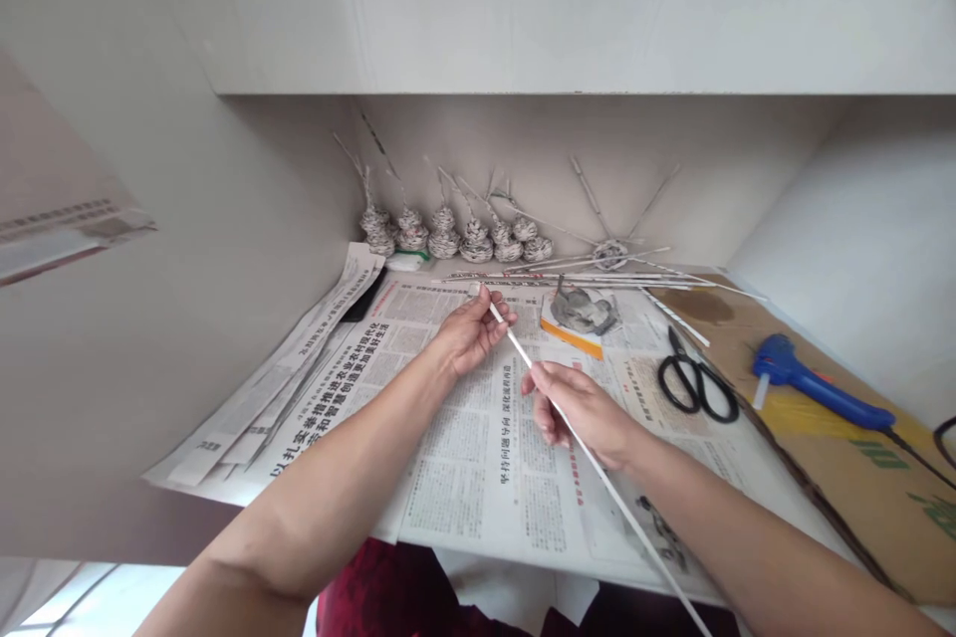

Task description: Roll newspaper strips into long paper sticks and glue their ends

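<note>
A long, thin white rolled-paper stick [625, 510] runs slantwise between both hands, its lower end passing out of the picture. My left hand [472, 330] pinches it near the upper tip between thumb and fingers. Farther down, my right hand [579, 408] grips the same stick with thumb and fingers. Below both hands lies printed newspaper [478, 478] covering the table. Just beyond my right hand, a grey crumpled lump [587, 309] rests on a small orange-edged pad [572, 338].
Several woven paper gourds [476, 241] line the back wall. Loose paper sticks [583, 277] and a woven base with spokes [610, 254] lie beside them. Black scissors [696, 383] and a blue glue gun [818, 383] on cardboard [843, 488] are at right; paper strips [276, 388] at left.
</note>
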A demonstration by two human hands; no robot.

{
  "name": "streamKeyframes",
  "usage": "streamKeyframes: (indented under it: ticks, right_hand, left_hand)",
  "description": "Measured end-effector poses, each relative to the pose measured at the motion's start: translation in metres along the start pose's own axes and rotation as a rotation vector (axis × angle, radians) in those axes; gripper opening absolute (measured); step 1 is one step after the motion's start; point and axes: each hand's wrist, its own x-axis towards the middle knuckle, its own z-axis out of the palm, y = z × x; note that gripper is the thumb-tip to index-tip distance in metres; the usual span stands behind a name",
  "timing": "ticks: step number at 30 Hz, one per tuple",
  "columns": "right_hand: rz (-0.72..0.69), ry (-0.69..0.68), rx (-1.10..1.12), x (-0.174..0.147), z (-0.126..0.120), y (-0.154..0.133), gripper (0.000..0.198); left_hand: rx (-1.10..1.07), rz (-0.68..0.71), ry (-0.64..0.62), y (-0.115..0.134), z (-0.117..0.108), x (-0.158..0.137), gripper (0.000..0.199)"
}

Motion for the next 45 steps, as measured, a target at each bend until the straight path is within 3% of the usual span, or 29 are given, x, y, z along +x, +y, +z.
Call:
streamKeyframes:
  ticks: [2,4,10,12,16,18,23,25,31,37,39,43,45]
  right_hand:
    - [-0.037,0.106,-0.123,0.001,0.0,0.001,0.041]
    - [-0.028,0.126,-0.085,0.002,-0.002,0.001,0.04]
    - [0.092,-0.22,0.377,0.002,-0.007,-0.002,0.03]
    - [0.075,-0.178,0.288,0.002,-0.007,-0.003,0.031]
    - [-0.081,0.081,-0.149,0.002,-0.006,0.0,0.036]
    - [-0.098,0.117,-0.214,0.002,-0.007,0.002,0.037]
    - [0.084,-0.116,0.217,0.002,-0.01,0.001,0.031]
    - [0.105,-0.155,0.263,0.002,-0.01,-0.001,0.03]
    - [-0.065,0.153,-0.178,0.002,-0.008,0.0,0.038]
    - [0.087,-0.206,0.27,0.002,-0.007,-0.003,0.033]
    - [0.067,-0.159,0.177,0.001,-0.007,-0.003,0.033]
    - [-0.089,0.135,-0.256,0.001,-0.007,0.001,0.036]
    - [-0.095,0.154,-0.26,0.001,-0.007,0.002,0.037]
  left_hand:
    - [0.014,0.001,-0.013,-0.002,0.0,0.0,0.021]
    - [0.023,-0.004,-0.025,-0.002,0.001,-0.001,0.021]
    - [0.012,-0.022,-0.05,0.001,0.004,-0.005,0.019]
    - [0.03,-0.022,-0.055,0.001,0.004,-0.005,0.019]
    - [0.082,-0.017,-0.044,-0.004,0.004,-0.005,0.018]
    - [0.086,-0.019,-0.048,-0.005,0.004,-0.005,0.018]
    - [0.049,-0.021,-0.067,-0.005,0.006,-0.006,0.02]
    - [0.038,-0.014,-0.068,-0.005,0.006,-0.006,0.021]
    - [0.052,0.001,-0.072,-0.005,0.006,-0.005,0.02]
    - [0.011,-0.023,-0.06,-0.004,0.009,-0.008,0.02]
    - [0.019,-0.016,-0.052,-0.005,0.009,-0.008,0.02]
    - [0.054,-0.005,-0.032,-0.009,0.009,-0.007,0.02]
    - [0.054,-0.008,-0.031,-0.009,0.009,-0.006,0.021]
